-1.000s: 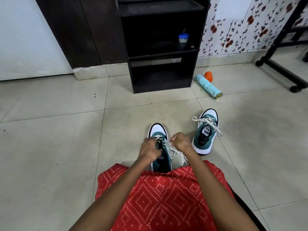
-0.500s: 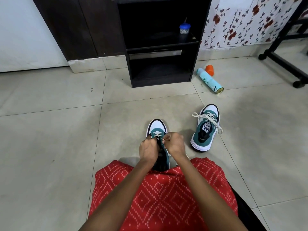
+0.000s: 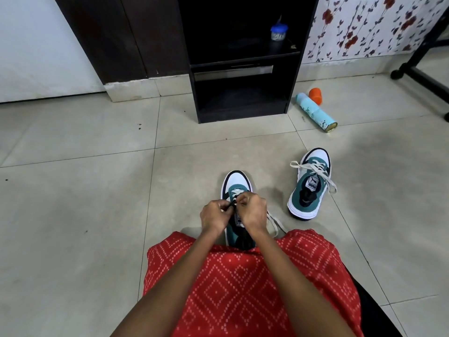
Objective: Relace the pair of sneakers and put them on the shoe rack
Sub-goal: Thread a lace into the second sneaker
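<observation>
The dark shoe rack [image 3: 239, 69] stands against the wall with two open bays. On the upper shelf sits a small jar [image 3: 279, 32] with a blue lid; what it holds is too blurred to tell. The lower bay is in shadow and its depth is hard to make out. The rack's top is cut off by the frame.

On the floor [image 3: 73, 215] right of the rack lies a pale blue can [image 3: 315, 114] on its side, an orange cap [image 3: 315, 95] just beside its far end.

The near sneaker [image 3: 237, 183] sits toe-forward just ahead of the red skirt [image 3: 243, 288] — its heel is hidden under the cloth. The left hand [image 3: 215, 216] and right hand [image 3: 252, 211] meet over its eyelets, each grip narrow and pinched on the lace [image 3: 273, 221]; the fingertips cover the exact hold. A loose end trails out to the right.

The other sneaker [image 3: 309, 188] stands apart to the right, its laces slack and spilling over the side.
</observation>
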